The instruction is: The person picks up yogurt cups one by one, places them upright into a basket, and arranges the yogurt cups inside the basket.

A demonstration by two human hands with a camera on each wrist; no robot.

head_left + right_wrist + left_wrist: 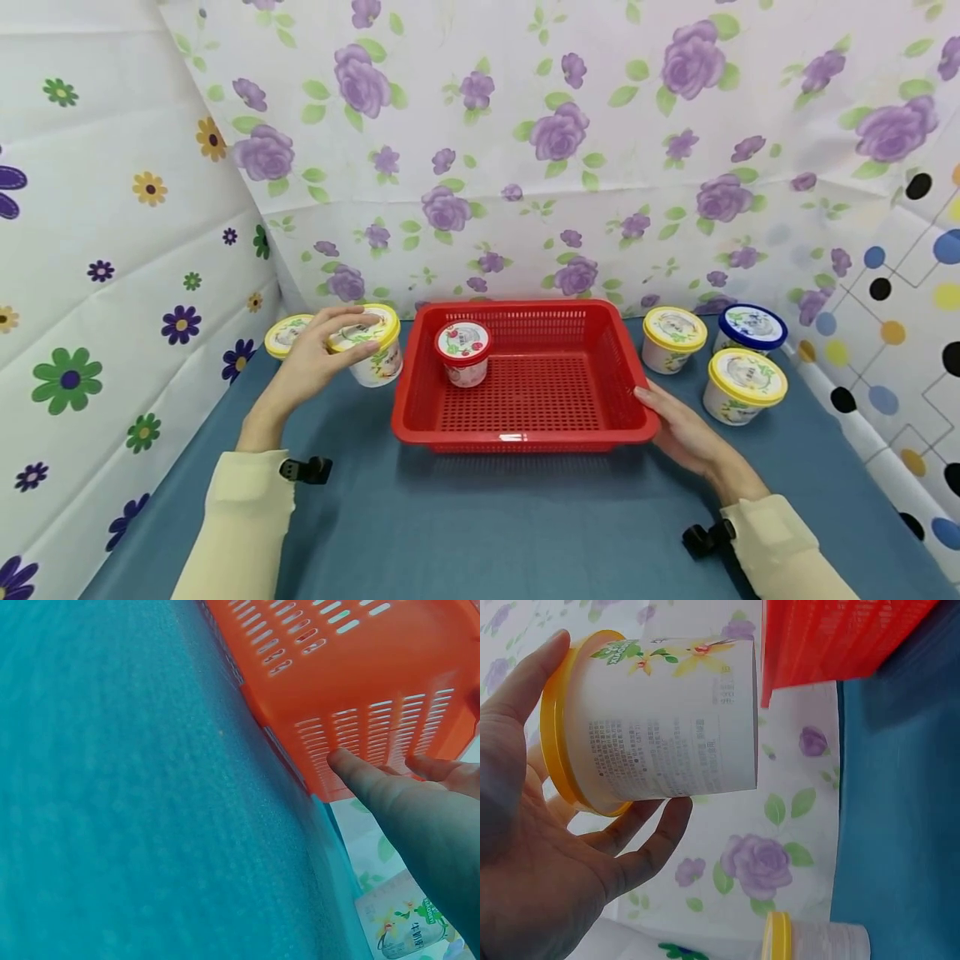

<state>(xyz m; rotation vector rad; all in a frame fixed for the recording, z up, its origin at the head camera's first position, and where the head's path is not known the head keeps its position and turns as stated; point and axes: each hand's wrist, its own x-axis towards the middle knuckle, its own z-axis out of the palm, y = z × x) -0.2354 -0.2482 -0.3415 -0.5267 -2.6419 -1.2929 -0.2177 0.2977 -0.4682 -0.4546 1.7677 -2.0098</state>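
Observation:
My left hand [311,358] grips a white paper tub with a yellow lid [381,367], thumb and fingers around its lid and upper side. In the left wrist view this tub [667,720] shows printed yellow flowers and small text, and its base is off the table. Just right of it stands a red plastic basket [592,437] with slotted walls. Inside, at the left, sits a red-lidded tub [467,354] with a cherry print. My right hand [690,433] holds the basket's right rim, thumb over the edge and fingers against the outer wall [375,735].
Another yellow-lidded tub [283,335] stands behind my left hand. Right of the basket are two yellow-lidded tubs, one farther back [670,346] and one nearer [742,392], and a blue-lidded tub [752,325]. Flowered cloth [510,192] hangs behind the blue table [480,533].

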